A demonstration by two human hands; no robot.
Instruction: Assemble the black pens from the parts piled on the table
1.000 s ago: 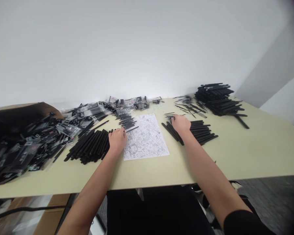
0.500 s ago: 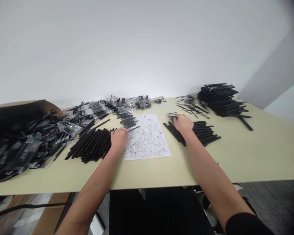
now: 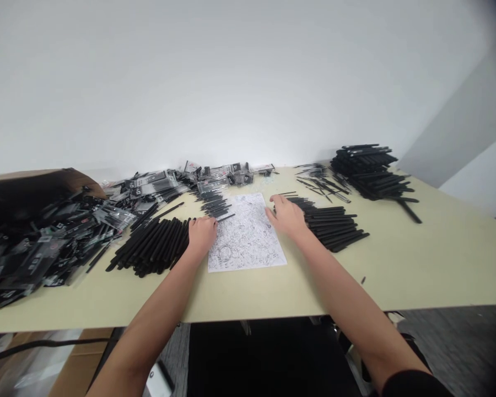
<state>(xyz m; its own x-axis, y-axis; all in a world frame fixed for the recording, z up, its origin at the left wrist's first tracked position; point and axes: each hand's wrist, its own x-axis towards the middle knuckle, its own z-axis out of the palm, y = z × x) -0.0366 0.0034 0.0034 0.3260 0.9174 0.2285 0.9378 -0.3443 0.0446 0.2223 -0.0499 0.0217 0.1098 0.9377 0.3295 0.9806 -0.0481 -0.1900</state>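
Black pens (image 3: 157, 245) lie heaped on the bench (image 3: 248, 300) in the head view, beside our left hand (image 3: 202, 234), whose fingers curl down; we cannot tell whether it grips anything. Our right hand (image 3: 289, 216) is open, thumb apart from the fingers, by the scribbled paper's (image 3: 246, 237) right edge, near a second pen pile (image 3: 334, 227). Clear packets (image 3: 152, 184) lie farther back.
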